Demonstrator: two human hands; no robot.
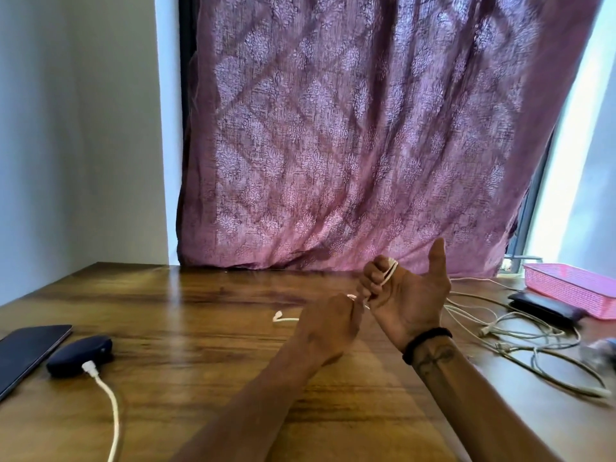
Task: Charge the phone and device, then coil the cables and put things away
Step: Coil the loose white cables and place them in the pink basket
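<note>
Forearms fill the near edge, both reaching out over the wooden table (pixel 200 328). Black wristband (pixel 426 341) on the right wrist, a tattoo just below it.

Left hand (pixel 328 323): fingers curled into a fist, back of hand toward the camera. It seems to pinch the white cable (pixel 388 276) where the cord leaves the other hand, though the pinch itself is hidden behind the knuckles. Likely feeding the cord under slight tension so the loops lie tight.

Right hand (pixel 405 295): palm turned up, thumb standing straight, fingers curled with the cable wound around them. The fingers serve as a spool, which is why the palm faces up and the thumb stays clear. Coiling looks underway, not finished: the loose plug end (pixel 278 316) lies on the table just left of the left hand.

Well left of both hands: dark oval device (pixel 78 356) with a white charging cord (pixel 110 411) plugged in, the cord running toward the camera. Phone (pixel 30 351) lies flat just beyond it at the frame edge; I cannot tell if it is plugged in.

Right of the right hand: tangle of pale cables (pixel 520 338), uncoiled, presumably next. Beyond that a dark pouch (pixel 546 308) touching a pink mesh basket (pixel 573 288), probably the storage spot.

Farthest: mauve patterned curtain (pixel 366 128) hanging to the table's back edge.
</note>
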